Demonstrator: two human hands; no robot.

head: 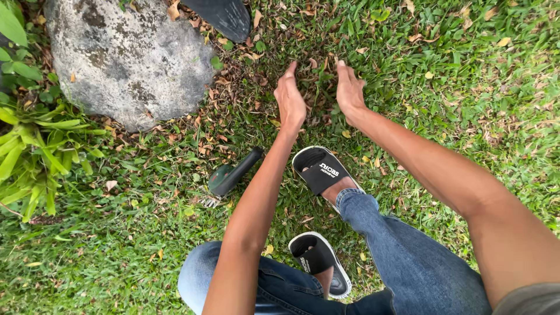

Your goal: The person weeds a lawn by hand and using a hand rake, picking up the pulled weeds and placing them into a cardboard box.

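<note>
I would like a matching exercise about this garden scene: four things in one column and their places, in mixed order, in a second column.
Things:
1. large grey rounded rock
2. dark green handheld garden tool
3. pile of dry brown leaves
4. black slide sandal with white sole

Places:
A. between the left hand and the right hand
B. on the forward foot, below the hands
C. upper left, beside the broad-leaved green plant
D. lying on the grass, left of the left forearm

Pairs: 1-C, 2-D, 3-A, 4-B
</note>
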